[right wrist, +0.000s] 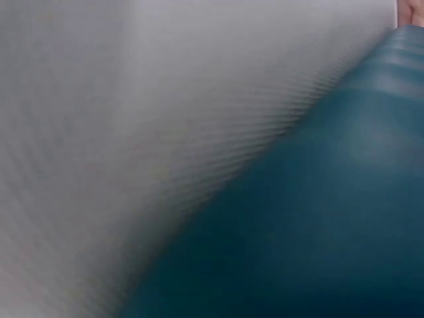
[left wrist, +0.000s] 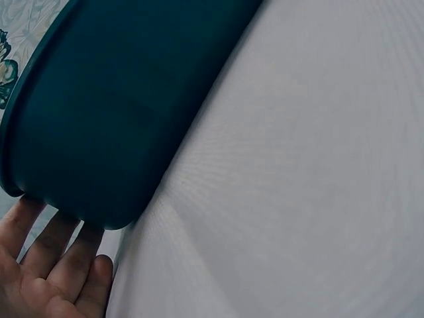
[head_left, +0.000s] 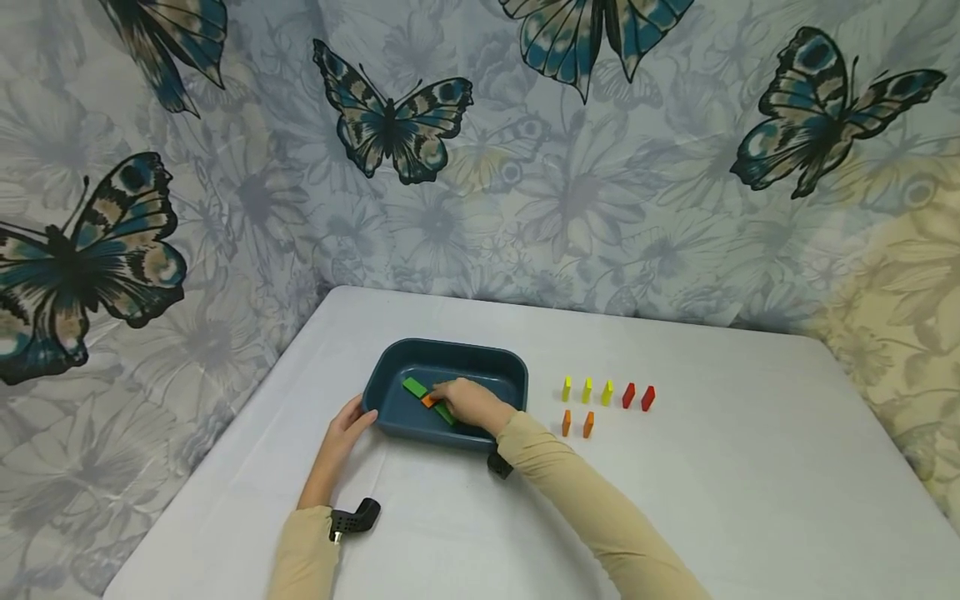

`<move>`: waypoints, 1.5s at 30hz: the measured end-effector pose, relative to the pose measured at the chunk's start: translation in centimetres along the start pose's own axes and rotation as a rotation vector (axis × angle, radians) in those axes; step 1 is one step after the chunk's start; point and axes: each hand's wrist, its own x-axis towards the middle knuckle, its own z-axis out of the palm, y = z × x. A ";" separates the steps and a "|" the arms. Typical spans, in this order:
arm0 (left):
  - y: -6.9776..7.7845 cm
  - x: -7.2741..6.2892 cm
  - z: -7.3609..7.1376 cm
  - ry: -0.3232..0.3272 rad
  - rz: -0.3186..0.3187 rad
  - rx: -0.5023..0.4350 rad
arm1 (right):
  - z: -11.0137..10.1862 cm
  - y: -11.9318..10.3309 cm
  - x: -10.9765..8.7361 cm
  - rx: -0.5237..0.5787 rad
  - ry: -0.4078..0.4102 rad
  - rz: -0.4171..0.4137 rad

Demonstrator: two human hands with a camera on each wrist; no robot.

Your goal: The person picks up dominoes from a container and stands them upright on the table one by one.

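Observation:
My right hand (head_left: 471,402) reaches down into a dark teal plastic tray (head_left: 517,371). Its fingertips pinch a small orange block (head_left: 428,401) at the tray's floor. Beside that block lie two flat green blocks (head_left: 415,387), one to the left and one by the fingers, partly covered by the hand. At the tray's left front corner is my left hand (head_left: 347,429), its fingers against the outer wall. In the left wrist view those fairly straight fingers (left wrist: 50,245) touch the wall below the rim. The right wrist view shows mostly the tray's outer side (right wrist: 318,218).
Right of the tray, three yellow blocks (head_left: 587,390) and two red blocks (head_left: 628,395) stand upright in a row. Two orange blocks (head_left: 588,424) stand nearer to me. Everything rests on a white-covered table (head_left: 735,467), backed by butterfly-patterned walls (head_left: 585,192).

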 end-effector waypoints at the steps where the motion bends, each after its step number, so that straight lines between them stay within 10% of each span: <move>1: 0.0 0.0 0.0 0.001 0.002 -0.001 | 0.0 0.0 0.0 -0.015 -0.007 0.017; 13: 0.1 -0.1 0.1 -0.015 0.004 -0.003 | -0.2 0.0 0.0 -0.129 0.019 0.134; 20: 0.5 -0.4 0.1 -0.013 -0.014 -0.009 | -0.8 0.3 -0.7 0.301 0.030 0.296; 27: 0.2 -0.1 0.0 -0.009 -0.030 -0.005 | -2.0 0.3 -2.4 0.530 0.125 0.238; 45: 0.5 -0.1 -0.1 -0.029 -0.019 0.018 | -4.5 1.0 -7.6 0.700 0.356 0.124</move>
